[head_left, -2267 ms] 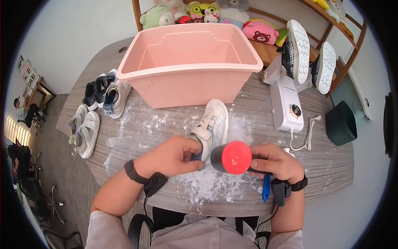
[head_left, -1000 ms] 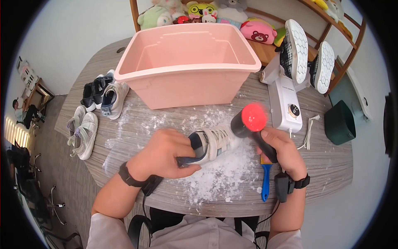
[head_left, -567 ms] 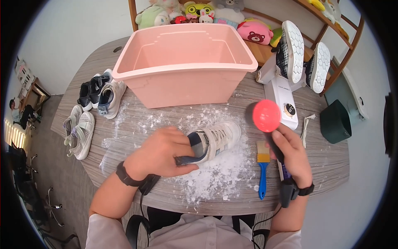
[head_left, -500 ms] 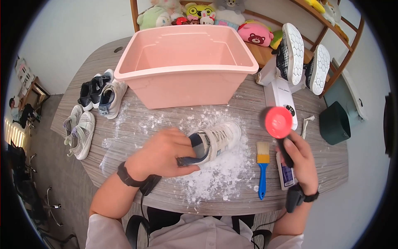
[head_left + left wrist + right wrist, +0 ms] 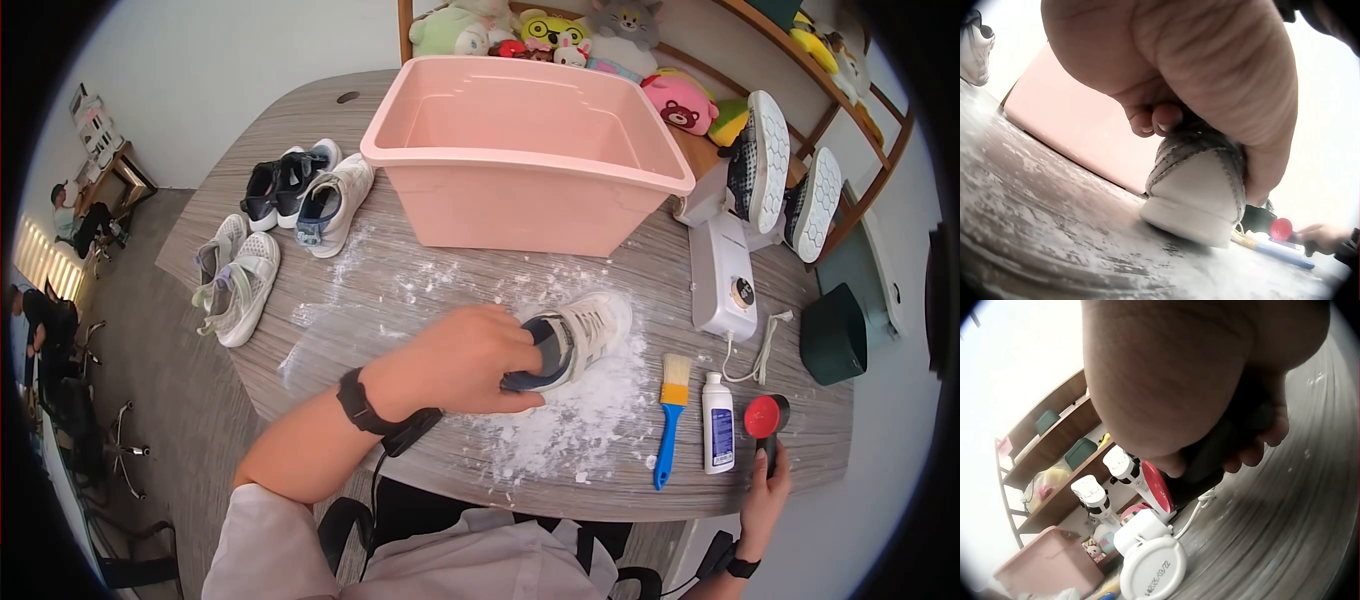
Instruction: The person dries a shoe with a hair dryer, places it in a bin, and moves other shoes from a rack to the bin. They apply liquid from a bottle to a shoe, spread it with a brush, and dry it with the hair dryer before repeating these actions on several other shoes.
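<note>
My left hand (image 5: 465, 358) grips the heel end of a white shoe (image 5: 598, 325) with a dark blue lining; the shoe stands on the powder-dusted table, toe pointing away to the right. In the left wrist view the shoe's heel (image 5: 1194, 194) shows under the hand (image 5: 1179, 69). At the table's right side, my right hand (image 5: 764, 505) holds the black handle of a round tool with a red face (image 5: 762, 416). Beside it a white bottle (image 5: 718, 425) stands or lies, which I cannot tell, and a brush with a blue handle (image 5: 667, 435) lies to its left.
A pink tub (image 5: 530, 200) stands at the back. Several shoes (image 5: 245, 290) sit at the left. A white device (image 5: 722, 280) with two shoes on it, its cable (image 5: 768, 350) and a dark green bin (image 5: 833, 335) are at the right. White powder (image 5: 560, 440) covers the table around the shoe.
My right hand has moved right and toward the table's near right edge with the red-faced tool, uncovering the bottle. The head view has shifted; my left hand still grips the shoe.
</note>
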### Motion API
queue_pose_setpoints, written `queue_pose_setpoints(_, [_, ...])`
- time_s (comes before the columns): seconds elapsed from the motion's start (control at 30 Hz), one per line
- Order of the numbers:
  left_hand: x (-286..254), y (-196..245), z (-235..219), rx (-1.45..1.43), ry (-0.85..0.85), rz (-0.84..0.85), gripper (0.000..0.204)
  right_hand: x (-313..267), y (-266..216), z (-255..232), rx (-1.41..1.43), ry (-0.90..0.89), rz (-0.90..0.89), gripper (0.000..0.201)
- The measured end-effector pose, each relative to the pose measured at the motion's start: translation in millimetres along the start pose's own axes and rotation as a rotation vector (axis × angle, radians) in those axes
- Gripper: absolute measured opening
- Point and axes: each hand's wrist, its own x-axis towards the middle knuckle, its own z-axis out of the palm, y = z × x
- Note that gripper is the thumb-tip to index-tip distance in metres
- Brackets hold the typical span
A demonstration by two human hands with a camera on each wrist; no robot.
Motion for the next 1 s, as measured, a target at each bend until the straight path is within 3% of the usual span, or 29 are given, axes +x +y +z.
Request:
queue_pose_setpoints(0.1, [-3,1,-2,-0.001,-0.009,-0.008,0.028,-1,-10,11,-0.051,-0.024,-0.109,0.043])
queue_pose_setpoints(0.2, [0,10,-14,0.047,-0.072,-0.013,0.028,-1,-18,15,-0.09,-0.006,-0.058,0.043])
queue_pose_setpoints(0.27, [-2,22,-29,0.154,-0.208,-0.126,0.03,-2,-15,17,-0.085,0.001,-0.056,0.044])
queue_pose_setpoints(0.4, [-26,51,-63,0.22,-0.239,-0.216,0.03,-1,-3,24,-0.057,0.026,-0.069,0.044])
queue_pose_setpoints(0.5, [-63,66,-84,0.238,-0.187,-0.346,0.029,-3,-6,22,-0.066,0.004,-0.071,0.043])
queue_pose_setpoints(0.57, [-92,71,-94,0.279,-0.049,-0.55,0.03,-3,-11,19,-0.085,-0.016,-0.08,0.043])
queue_pose_setpoints(0.67, [-122,79,-99,0.379,0.156,-0.683,0.035,-5,-23,17,-0.121,-0.019,-0.066,0.04])
queue_pose_setpoints(0.77, [-129,75,-98,0.4,0.268,-0.81,0.035,-4,-27,15,-0.114,-0.034,-0.047,0.037])
queue_pose_setpoints(0.93, [-109,49,-100,0.495,0.28,-0.823,0.037,-8,-23,17,-0.055,-0.035,-0.01,0.037])
queue_pose_setpoints(1.0, [-96,38,-99,0.458,0.336,-0.902,0.038,-10,-17,22,0.002,0.013,-0.082,0.037])
